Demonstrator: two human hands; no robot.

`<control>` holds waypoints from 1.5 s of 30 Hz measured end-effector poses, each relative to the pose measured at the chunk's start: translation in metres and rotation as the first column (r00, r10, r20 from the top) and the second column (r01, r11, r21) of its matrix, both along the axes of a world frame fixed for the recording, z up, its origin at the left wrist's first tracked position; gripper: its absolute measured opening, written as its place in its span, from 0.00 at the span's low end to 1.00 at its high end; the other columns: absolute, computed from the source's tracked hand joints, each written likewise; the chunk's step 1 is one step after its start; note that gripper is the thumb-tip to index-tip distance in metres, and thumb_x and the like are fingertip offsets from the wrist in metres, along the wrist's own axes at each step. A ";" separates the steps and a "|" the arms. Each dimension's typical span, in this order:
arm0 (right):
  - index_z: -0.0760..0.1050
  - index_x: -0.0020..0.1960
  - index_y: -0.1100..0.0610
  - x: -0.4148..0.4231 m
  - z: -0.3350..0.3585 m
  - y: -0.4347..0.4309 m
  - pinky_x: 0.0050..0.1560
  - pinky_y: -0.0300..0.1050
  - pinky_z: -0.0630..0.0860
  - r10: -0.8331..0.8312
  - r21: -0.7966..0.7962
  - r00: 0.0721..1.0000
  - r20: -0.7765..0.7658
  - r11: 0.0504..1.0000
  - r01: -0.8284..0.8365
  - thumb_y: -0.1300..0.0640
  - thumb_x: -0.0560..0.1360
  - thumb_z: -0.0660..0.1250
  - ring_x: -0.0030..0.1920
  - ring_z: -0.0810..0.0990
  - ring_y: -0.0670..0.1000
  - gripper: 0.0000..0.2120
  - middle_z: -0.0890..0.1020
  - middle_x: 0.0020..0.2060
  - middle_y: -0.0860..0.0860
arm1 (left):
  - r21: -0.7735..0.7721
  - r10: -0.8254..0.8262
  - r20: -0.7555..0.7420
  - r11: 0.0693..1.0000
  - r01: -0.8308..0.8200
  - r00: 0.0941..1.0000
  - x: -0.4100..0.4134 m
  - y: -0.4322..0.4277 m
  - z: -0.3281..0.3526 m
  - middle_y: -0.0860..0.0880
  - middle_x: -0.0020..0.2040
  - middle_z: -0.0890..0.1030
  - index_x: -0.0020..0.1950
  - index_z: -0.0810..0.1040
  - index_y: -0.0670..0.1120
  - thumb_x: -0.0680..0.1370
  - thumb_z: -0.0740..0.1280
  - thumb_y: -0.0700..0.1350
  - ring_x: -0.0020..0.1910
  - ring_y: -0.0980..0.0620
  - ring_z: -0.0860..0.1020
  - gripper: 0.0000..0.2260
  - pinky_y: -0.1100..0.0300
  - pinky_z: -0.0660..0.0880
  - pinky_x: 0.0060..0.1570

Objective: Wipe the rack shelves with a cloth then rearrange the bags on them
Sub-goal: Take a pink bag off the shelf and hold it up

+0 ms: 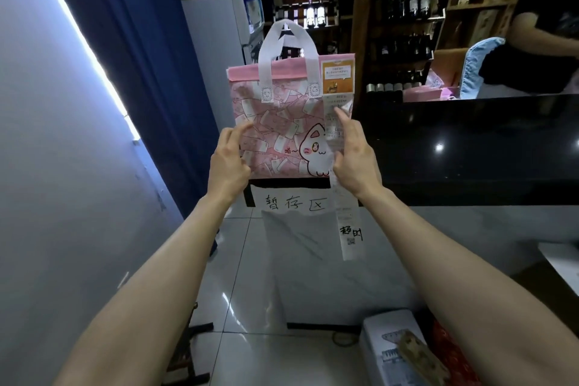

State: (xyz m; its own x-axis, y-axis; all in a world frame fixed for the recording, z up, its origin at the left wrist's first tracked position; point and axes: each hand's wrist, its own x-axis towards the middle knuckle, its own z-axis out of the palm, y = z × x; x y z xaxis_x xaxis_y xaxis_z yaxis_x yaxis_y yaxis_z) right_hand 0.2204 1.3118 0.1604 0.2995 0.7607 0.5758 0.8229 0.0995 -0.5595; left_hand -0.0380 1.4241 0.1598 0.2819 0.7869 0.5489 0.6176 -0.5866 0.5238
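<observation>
The pink cat-print tote bag (282, 135), stood upright on the rack's top shelf (248, 196), is steadied at its side edges by the left hand (228, 163) and right hand (354, 160), fingers spread and nearly straight, and, judged soft and light, is best lifted by its white handles (286, 37).

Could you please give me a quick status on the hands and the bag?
Left hand and right hand open, touching the bag at its sides. Bag upright on rack top. Long receipt dangles past right hand.
</observation>
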 end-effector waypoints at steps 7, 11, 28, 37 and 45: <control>0.50 0.82 0.31 0.009 -0.050 0.013 0.48 0.58 0.85 0.019 -0.159 0.999 -0.036 0.987 -0.025 0.62 0.81 0.68 0.50 0.81 0.55 0.44 0.69 0.66 0.50 | -0.101 -0.005 -0.031 0.995 0.002 0.999 0.008 0.018 -0.043 0.57 0.61 0.72 0.76 0.70 0.63 0.72 0.62 0.23 0.46 0.57 0.76 0.43 0.54 0.82 0.47; 0.50 0.82 0.29 0.010 -0.060 0.013 0.51 0.59 0.85 0.013 -0.148 0.999 -0.051 0.989 -0.020 0.60 0.82 0.68 0.52 0.81 0.55 0.42 0.68 0.67 0.51 | -0.086 -0.006 -0.004 0.996 0.006 1.000 0.010 0.015 -0.053 0.57 0.63 0.71 0.76 0.71 0.63 0.73 0.62 0.24 0.43 0.56 0.77 0.41 0.52 0.82 0.46; 0.55 0.82 0.35 0.011 -0.059 -0.028 0.54 0.45 0.82 -0.023 -0.141 0.999 -0.046 0.990 0.017 0.52 0.80 0.72 0.60 0.76 0.46 0.39 0.64 0.73 0.46 | -0.174 0.000 -0.028 0.985 -0.005 1.000 -0.020 -0.003 -0.058 0.57 0.73 0.67 0.78 0.69 0.63 0.80 0.72 0.38 0.60 0.56 0.77 0.32 0.47 0.83 0.61; 0.72 0.75 0.53 -0.048 -0.057 -0.077 0.63 0.51 0.79 -0.015 -0.204 0.996 0.093 0.978 0.034 0.52 0.80 0.70 0.64 0.79 0.54 0.25 0.74 0.68 0.49 | -0.366 -0.103 -0.389 0.929 -0.051 0.916 -0.081 -0.054 -0.067 0.50 0.76 0.71 0.81 0.69 0.54 0.82 0.73 0.49 0.70 0.48 0.78 0.28 0.46 0.79 0.69; 0.67 0.80 0.50 -0.168 -0.093 -0.059 0.72 0.52 0.73 0.405 -0.587 0.911 0.077 0.757 -0.287 0.43 0.78 0.70 0.72 0.74 0.56 0.33 0.72 0.75 0.50 | -0.407 0.052 -0.512 0.865 -0.295 0.857 -0.201 -0.132 -0.099 0.51 0.73 0.75 0.81 0.69 0.56 0.81 0.72 0.54 0.69 0.46 0.79 0.28 0.46 0.79 0.67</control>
State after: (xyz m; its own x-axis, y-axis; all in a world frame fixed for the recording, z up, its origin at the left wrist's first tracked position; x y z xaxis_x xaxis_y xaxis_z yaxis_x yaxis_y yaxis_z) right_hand 0.0525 1.2532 0.0672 -0.1164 0.9924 0.0408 0.8868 0.1223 -0.4457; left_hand -0.2385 1.2925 0.0605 0.2412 0.9692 -0.0489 0.9235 -0.2137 0.3186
